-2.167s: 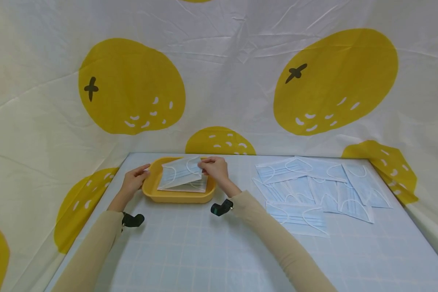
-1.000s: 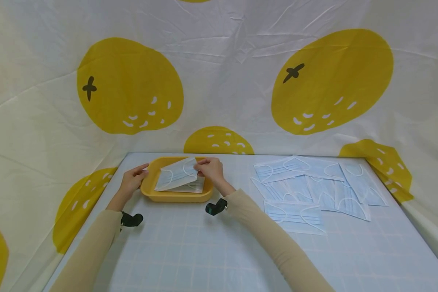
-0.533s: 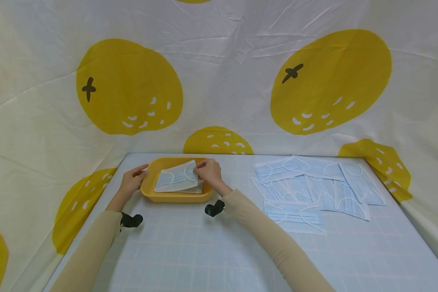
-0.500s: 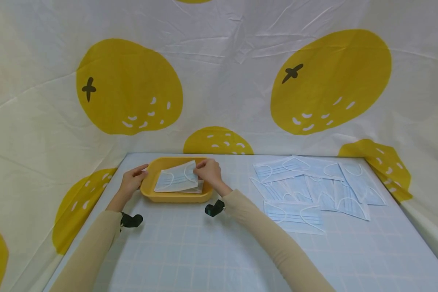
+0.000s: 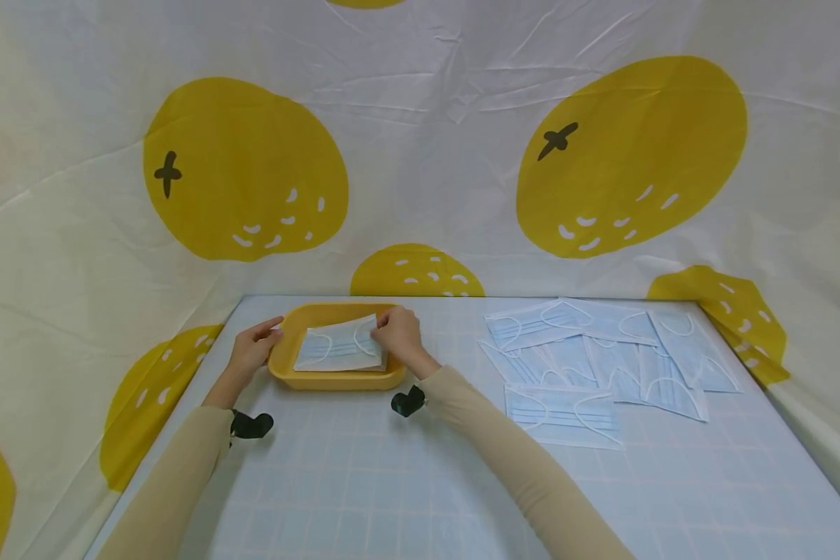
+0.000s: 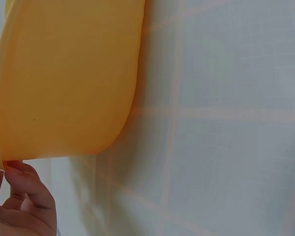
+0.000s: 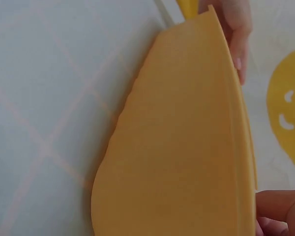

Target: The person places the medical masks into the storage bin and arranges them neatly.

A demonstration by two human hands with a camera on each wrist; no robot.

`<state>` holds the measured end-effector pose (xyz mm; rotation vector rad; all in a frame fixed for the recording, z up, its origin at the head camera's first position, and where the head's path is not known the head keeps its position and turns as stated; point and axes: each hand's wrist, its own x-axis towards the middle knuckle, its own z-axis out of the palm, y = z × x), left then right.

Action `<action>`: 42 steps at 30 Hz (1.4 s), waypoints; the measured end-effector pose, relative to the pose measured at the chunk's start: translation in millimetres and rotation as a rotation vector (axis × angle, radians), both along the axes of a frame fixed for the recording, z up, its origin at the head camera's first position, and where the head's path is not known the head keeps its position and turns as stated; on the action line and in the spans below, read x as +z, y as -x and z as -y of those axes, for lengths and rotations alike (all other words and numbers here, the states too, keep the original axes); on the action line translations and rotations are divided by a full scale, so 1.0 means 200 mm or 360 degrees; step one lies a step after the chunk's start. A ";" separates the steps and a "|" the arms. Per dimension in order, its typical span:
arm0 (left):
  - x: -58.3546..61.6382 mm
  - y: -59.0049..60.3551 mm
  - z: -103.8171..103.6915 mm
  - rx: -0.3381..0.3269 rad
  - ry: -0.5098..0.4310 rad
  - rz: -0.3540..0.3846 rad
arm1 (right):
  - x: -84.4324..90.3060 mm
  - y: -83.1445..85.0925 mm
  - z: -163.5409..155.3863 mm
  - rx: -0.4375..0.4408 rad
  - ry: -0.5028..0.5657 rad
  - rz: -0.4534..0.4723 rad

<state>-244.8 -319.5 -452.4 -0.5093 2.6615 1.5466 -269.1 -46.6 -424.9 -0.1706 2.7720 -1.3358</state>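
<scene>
A yellow plastic tray [image 5: 343,380] stands at the back left of the table, holding a small stack of pleated face masks. My left hand [image 5: 250,351] pinches its left rim; the left wrist view shows thumb and fingers [image 6: 29,189] at the rim's corner. Inside the tray, my right hand [image 5: 400,336] pinches the right edge of the top face mask [image 5: 332,348], light blue with white ear loops. That mask lies nearly flat over the ones below, which are mostly hidden. In the right wrist view the tray wall [image 7: 177,132] hides the masks, and the right fingers [image 7: 275,204] show past its rim.
Several more blue face masks [image 5: 563,416] lie overlapping on the right side of the table [image 5: 392,482], which has a pale checked cover. Behind it hangs a white curtain [image 5: 434,171] printed with yellow fruit. Dark cameras are strapped to both wrists.
The right hand has lowered the mask's right edge onto the stack; earlier that edge was raised and the masks beneath showed. The left hand has stayed at the tray's rim.
</scene>
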 end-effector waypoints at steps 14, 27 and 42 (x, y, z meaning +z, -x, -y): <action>0.00 0.00 -0.01 0.0052 0.0001 0.0008 | -0.01 0.01 0.00 0.0007 -0.0106 -0.0112; 0.01 -0.01 0.00 0.0004 0.0020 -0.0011 | 0.02 -0.01 -0.01 -0.0016 -0.0110 -0.0134; 0.01 -0.01 -0.01 0.0033 0.0036 -0.0006 | 0.06 -0.03 -0.10 0.0063 -0.0061 -0.0283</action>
